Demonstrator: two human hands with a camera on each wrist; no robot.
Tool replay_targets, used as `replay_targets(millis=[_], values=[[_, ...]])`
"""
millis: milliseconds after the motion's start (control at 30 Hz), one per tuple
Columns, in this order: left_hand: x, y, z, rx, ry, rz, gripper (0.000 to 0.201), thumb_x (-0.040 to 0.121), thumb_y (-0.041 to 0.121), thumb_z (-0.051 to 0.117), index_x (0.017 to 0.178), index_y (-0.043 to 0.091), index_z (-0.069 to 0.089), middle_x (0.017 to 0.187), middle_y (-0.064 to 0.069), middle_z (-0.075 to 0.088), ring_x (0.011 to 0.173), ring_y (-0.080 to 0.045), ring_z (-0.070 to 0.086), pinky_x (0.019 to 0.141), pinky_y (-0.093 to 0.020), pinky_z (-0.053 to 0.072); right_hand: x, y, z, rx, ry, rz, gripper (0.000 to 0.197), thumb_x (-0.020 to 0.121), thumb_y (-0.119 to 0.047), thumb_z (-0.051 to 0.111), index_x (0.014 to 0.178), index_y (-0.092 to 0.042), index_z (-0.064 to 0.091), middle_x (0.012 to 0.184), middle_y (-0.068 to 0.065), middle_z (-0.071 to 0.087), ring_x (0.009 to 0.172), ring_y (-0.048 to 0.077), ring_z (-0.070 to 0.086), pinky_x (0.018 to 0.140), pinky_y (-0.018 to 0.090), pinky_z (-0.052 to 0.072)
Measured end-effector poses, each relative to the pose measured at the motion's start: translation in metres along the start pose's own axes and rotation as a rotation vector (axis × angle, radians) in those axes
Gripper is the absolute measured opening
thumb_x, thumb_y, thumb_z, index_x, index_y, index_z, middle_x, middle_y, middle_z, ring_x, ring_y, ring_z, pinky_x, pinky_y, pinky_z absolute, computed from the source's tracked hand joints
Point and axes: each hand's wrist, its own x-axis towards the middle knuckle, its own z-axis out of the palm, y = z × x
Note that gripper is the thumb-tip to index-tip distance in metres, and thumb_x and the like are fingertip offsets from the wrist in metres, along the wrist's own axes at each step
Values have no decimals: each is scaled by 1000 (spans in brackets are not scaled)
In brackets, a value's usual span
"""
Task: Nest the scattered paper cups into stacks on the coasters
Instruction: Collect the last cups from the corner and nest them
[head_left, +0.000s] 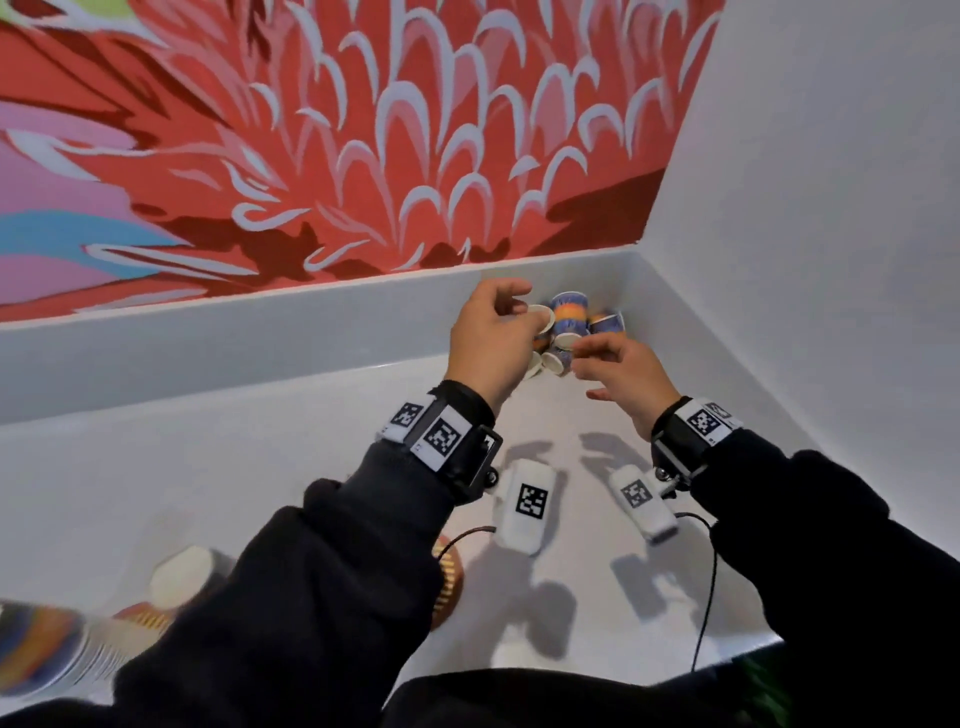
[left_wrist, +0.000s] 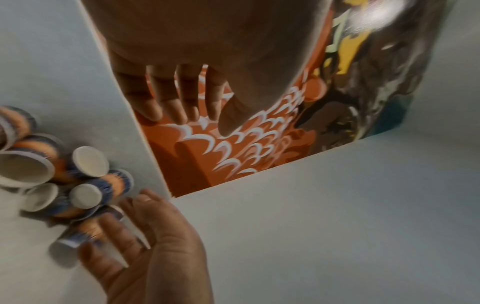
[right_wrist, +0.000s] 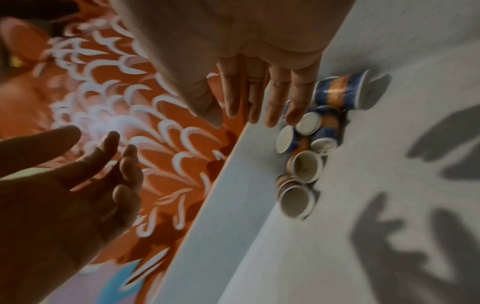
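Note:
Several small blue-and-orange paper cups (head_left: 569, 318) lie tumbled in a heap in the table's far right corner, most on their sides. My left hand (head_left: 519, 312) hovers at the heap's left side, fingers relaxed and holding nothing, as the left wrist view (left_wrist: 187, 117) confirms. My right hand (head_left: 587, 358) reaches in from the near right. Its straight fingers (right_wrist: 293, 115) touch the cups (right_wrist: 306, 131) without gripping any. A striped coaster (head_left: 449, 577) shows near my left sleeve, half hidden. A white cup (head_left: 182, 574) stands blurred on another coaster at the lower left.
A white ledge (head_left: 260, 338) and a red mural wall bound the table at the back, and a white wall (head_left: 831, 260) closes the right side. White tagged camera units (head_left: 524, 504) with black cables hang under both wrists. A blurred colourful object (head_left: 36, 649) sits at the lower left corner.

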Motion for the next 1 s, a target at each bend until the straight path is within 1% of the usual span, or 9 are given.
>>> replay_targets(millis=[133, 233, 333, 433, 533, 600, 733, 833, 1000], values=[[34, -55, 34, 132, 71, -124, 22, 85, 20, 79, 102, 29, 68, 106, 2, 70, 99, -21, 69, 96, -46, 57, 49, 44, -17, -103, 20, 22, 21, 89, -11, 77, 108, -19, 70, 100, 0, 71, 92, 16, 65, 72, 29, 52], [51, -103, 44, 205, 153, -236, 19, 80, 23, 78, 92, 30, 65, 100, 4, 71, 96, -24, 70, 93, -46, 58, 76, 77, -12, -83, -27, 124, 14, 90, -15, 77, 99, -23, 68, 93, 1, 70, 89, 20, 65, 75, 35, 53], [60, -139, 47, 244, 257, -362, 29, 84, 20, 78, 109, 22, 65, 110, 0, 70, 97, -23, 68, 90, -37, 53, 97, 99, 2, 23, -70, 261, 10, 93, -14, 75, 93, -22, 67, 91, 7, 69, 85, 21, 64, 71, 37, 49], [70, -163, 48, 239, 352, -442, 38, 86, 26, 78, 120, 23, 60, 121, -5, 68, 107, -27, 67, 97, -41, 53, 112, 111, 25, 73, -97, 308, 7, 92, -17, 77, 93, -18, 70, 91, 11, 70, 78, 21, 64, 65, 35, 46], [80, -175, 50, 256, 422, -456, 41, 89, 22, 74, 127, 20, 58, 128, -12, 64, 108, -30, 66, 93, -38, 52, 122, 121, 56, 80, -174, 335, 22, 84, -29, 83, 98, -19, 69, 94, 10, 72, 77, 21, 65, 68, 37, 48], [86, -179, 48, 246, 459, -455, 43, 92, 18, 71, 133, 16, 57, 135, -13, 57, 113, -29, 63, 89, -32, 46, 128, 128, 77, 23, -198, 292, 40, 74, -34, 88, 106, -22, 67, 105, 8, 75, 85, 22, 69, 73, 39, 55], [97, -186, 41, 218, 504, -460, 54, 94, 17, 70, 144, 16, 51, 147, -13, 47, 111, -19, 53, 91, -27, 39, 138, 130, 107, -230, -150, 104, 55, 79, -15, 87, 128, -20, 61, 125, 3, 64, 109, 20, 66, 91, 30, 51], [98, -186, 38, 229, 507, -465, 55, 95, 18, 70, 146, 18, 50, 149, -12, 46, 111, -17, 52, 92, -27, 38, 146, 136, 121, -371, -189, -22, 70, 84, -15, 83, 142, -35, 50, 137, 7, 52, 118, 25, 62, 101, 40, 54], [98, -189, 36, 251, 488, -467, 52, 96, 9, 64, 146, 18, 50, 150, -14, 44, 125, -23, 53, 94, -27, 39, 156, 148, 111, -422, -177, -117, 39, 95, -29, 65, 129, -47, 57, 123, -3, 54, 107, 22, 62, 93, 46, 57]])
